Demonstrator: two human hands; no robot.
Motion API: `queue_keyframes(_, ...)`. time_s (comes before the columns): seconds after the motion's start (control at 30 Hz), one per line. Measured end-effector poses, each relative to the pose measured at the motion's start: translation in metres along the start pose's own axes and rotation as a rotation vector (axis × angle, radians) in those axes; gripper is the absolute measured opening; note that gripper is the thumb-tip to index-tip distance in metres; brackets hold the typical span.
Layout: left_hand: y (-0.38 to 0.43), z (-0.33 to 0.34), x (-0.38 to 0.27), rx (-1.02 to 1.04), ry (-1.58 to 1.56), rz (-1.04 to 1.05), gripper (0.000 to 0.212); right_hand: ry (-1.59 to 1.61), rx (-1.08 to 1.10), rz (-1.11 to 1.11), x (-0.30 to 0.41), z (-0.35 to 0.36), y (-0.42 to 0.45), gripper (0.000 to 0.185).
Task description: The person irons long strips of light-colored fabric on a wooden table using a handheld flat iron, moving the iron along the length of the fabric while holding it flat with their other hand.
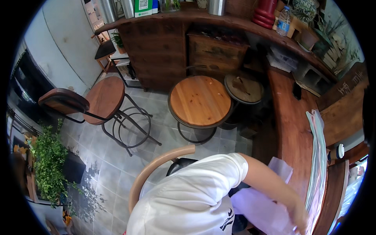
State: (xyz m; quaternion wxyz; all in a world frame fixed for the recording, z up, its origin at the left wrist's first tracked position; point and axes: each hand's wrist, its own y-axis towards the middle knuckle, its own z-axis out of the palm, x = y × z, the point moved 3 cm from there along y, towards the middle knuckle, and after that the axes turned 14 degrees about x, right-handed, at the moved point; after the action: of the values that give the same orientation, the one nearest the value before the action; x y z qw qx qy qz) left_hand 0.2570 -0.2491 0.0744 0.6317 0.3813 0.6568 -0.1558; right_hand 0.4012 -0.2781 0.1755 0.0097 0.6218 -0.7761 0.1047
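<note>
My left hand is at the lower right, blurred and partly cut off by the picture's edge. It reaches down from a white short sleeve, between a lilac sheet and a long bundle of pastel sheets. Whether its fingers hold anything is not clear; something small and shiny shows beside them. The lilac sheet, thin like paper or plastic film, hangs below my forearm. Mint, pink and white layers make up the bundle, which lies lengthwise on the reddish wooden counter. My right hand is out of view.
A curved wooden chair back rises behind me. On the tiled floor stand a round wooden table, a swivel stool and a leafy plant. A lidded paper cup and a black object are at the right.
</note>
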Motion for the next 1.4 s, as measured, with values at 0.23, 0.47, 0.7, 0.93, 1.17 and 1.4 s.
queue_keyframes(0.23,-0.021,0.029,-0.010,-0.041,-0.575,-0.029,0.037,-0.372,-0.442,0.061,0.030,-0.003,0.043,0.041)
queue_keyframes(0.47,-0.042,0.016,-0.079,-0.339,-1.030,0.310,0.030,0.615,-0.958,0.228,-0.021,0.052,0.043,0.037)
queue_keyframes(0.7,-0.023,0.001,-0.066,-0.555,-1.645,0.784,0.024,0.735,-0.838,0.343,-0.032,0.066,0.044,0.036)
queue_keyframes(0.93,-0.014,0.001,-0.049,-0.567,-1.602,0.704,0.022,0.817,-0.759,0.339,-0.049,0.076,0.038,0.035)
queue_keyframes(1.17,-0.014,-0.009,-0.045,-0.554,-1.478,0.640,0.021,0.881,-0.710,0.368,-0.054,0.082,0.028,0.034)
queue_keyframes(1.4,-0.026,-0.029,-0.039,-0.513,-1.057,0.461,0.021,0.927,-0.643,0.382,-0.055,0.086,0.024,0.033)
